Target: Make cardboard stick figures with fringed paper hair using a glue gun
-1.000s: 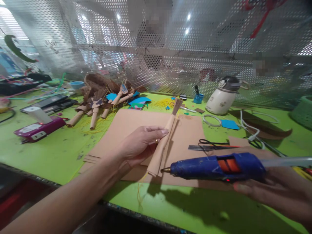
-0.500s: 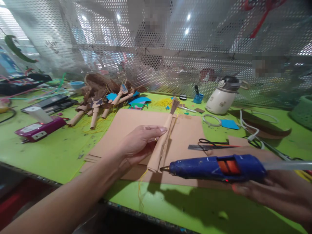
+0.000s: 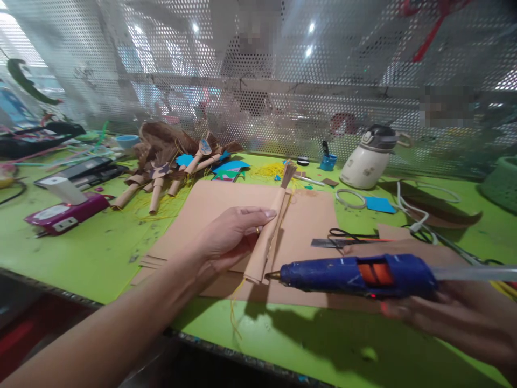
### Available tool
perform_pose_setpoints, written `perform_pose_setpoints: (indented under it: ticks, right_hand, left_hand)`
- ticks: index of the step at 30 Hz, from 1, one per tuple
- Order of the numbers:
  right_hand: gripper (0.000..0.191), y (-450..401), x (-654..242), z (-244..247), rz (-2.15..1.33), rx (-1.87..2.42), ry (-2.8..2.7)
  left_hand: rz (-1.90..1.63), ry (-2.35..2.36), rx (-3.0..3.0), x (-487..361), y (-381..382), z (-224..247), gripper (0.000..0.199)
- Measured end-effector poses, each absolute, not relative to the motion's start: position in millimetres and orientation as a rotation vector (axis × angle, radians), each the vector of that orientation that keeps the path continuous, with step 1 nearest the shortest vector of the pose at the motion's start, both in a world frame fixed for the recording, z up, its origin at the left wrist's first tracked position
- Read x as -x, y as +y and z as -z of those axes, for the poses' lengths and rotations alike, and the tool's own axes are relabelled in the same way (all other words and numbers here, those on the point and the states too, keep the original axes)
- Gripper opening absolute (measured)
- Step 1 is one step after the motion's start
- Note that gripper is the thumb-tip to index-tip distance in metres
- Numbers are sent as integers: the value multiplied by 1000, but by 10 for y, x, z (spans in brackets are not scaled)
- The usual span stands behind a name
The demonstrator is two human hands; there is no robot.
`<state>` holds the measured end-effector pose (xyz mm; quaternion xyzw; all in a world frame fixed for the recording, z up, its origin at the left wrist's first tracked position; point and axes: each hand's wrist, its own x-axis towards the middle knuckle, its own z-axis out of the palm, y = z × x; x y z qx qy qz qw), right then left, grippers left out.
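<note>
Between the thumb and fingers of my left hand (image 3: 232, 234) is a rolled brown paper tube (image 3: 262, 248), tilted, with a frayed brown tuft at its top and yellow string hanging from its lower end. My right hand (image 3: 456, 318) is wrapped round a blue glue gun (image 3: 355, 276), partly hidden behind it. The gun's metal nozzle points left, at the tube's lower edge. A clear glue stick (image 3: 472, 274) sticks out of its back. Under the tube lie brown paper sheets (image 3: 218, 202).
Finished-looking paper tubes with tufts (image 3: 157, 188) are piled at the back left. A purple power socket (image 3: 67, 213) sits at the left. Scissors (image 3: 329, 243), a white flask (image 3: 365, 164), a tape ring (image 3: 350, 199) and cables stand or lie to the right. Perforated metal rises behind.
The glue gun and my right hand have shifted very slightly left. The tube is still in my left hand, nearly unmoved.
</note>
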<state>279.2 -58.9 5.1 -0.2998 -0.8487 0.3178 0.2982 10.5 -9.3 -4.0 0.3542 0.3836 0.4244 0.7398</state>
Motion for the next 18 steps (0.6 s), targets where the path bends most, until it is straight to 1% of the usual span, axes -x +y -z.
perform_pose_setpoints:
  ticks: [4,7,10,18]
  right_hand:
    - [28,-596,-2844,-3,-864,951,-2372]
    - [34,-562,-2826,-16,-791,990,-2388]
    - [33,-552,-2812,-31,-740,1009,-2395]
    - [30,-643,-2824,-4,-893,1021,-2304]
  left_hand:
    - [-947,853,-791,-103,-82,61,12]
    - [-946,831,-808,-103,-79,80,12]
    - [-941,840,-802,-105,-91,84,12]
    - [-936,839,-793,-106,-97,63,9]
